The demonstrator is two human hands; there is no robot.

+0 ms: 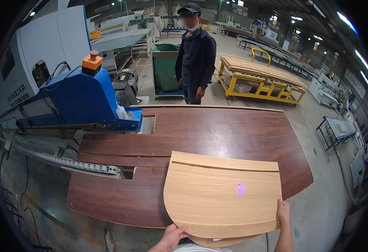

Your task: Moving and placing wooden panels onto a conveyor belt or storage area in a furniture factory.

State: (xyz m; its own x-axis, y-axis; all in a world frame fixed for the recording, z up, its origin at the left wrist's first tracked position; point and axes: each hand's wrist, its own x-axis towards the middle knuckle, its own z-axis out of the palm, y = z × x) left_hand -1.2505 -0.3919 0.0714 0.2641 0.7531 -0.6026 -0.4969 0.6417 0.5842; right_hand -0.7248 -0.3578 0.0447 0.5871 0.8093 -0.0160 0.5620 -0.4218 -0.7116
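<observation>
A light wood-grain panel (209,197) leans over the near edge of the dark reddish-brown table (217,134). Along its far side runs a groove, and a small pink label (241,189) is stuck on its face. My left hand (171,237) grips the panel's near left edge, thumb on top and the other fingers hidden beneath. On the right edge, my right hand (283,212) is closed round the same panel. Below its near edge another light wood panel (226,242) shows in part, close to my body; what bears it is hidden.
At left stands a blue machine (79,98) with a red stop button (93,55) and a chain track (74,161) reaching the table. A person (195,54) in dark clothes stands beyond the table, beside a green bin (166,69). A yellow cart (261,86) carries boards.
</observation>
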